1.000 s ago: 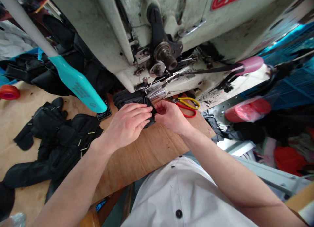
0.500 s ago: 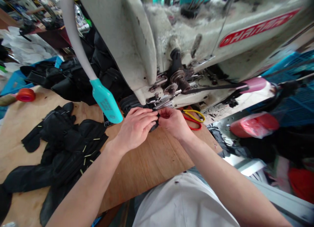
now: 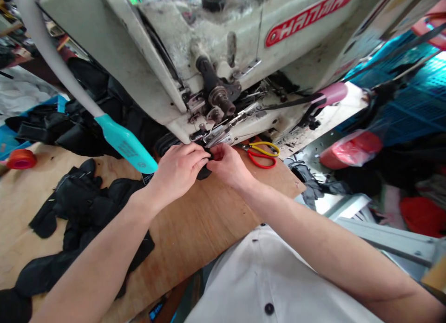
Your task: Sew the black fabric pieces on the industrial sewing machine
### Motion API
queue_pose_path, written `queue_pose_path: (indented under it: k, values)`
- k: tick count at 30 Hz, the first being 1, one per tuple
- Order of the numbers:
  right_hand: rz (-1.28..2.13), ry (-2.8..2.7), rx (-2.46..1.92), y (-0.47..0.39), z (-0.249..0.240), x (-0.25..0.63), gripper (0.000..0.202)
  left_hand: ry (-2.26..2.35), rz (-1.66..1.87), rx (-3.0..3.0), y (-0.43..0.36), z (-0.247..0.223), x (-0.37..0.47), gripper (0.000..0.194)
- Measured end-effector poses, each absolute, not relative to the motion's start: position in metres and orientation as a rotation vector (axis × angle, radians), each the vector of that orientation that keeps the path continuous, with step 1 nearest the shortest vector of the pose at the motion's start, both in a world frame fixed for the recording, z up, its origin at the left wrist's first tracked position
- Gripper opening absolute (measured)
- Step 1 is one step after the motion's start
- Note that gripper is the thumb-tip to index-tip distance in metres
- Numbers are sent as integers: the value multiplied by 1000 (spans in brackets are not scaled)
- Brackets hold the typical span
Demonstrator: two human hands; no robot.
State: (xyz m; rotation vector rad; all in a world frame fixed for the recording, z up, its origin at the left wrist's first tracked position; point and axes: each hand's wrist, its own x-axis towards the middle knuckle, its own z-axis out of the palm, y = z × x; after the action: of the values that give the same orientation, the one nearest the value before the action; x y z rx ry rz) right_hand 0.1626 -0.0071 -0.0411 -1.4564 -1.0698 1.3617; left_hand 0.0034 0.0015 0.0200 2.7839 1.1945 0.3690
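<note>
Both hands meet at the foot of a worn white sewing machine (image 3: 223,49). My left hand (image 3: 176,172) lies over a small piece of black fabric (image 3: 203,173) and pinches it, fingers bent. My right hand (image 3: 226,165) pinches the same piece from the right, just under the metal presser parts (image 3: 212,137). Most of the fabric is hidden beneath my hands and the machine's arm.
A wooden table (image 3: 195,230) carries a heap of black fabric pieces (image 3: 80,207) at the left. Red-and-yellow scissors (image 3: 261,154) lie right of my hands. A teal-tipped grey hose (image 3: 125,144) hangs over the table. An orange tape roll (image 3: 21,159) sits far left. Blue crates (image 3: 414,95) stand at right.
My hands have pushed the black piece closer in under the presser parts. The view has swung, so the machine sits more to the left.
</note>
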Motion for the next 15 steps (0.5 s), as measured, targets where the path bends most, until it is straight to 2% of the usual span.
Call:
queue_pose_path:
  k: [5,15]
  values:
    - [1441,-1219,-1442,-4,-43,181,15,1183,274,2798,2,20,0,24]
    - [1384,-1224,-1429,1,-44,180,15,1279,332,2884,-6,12,10,21]
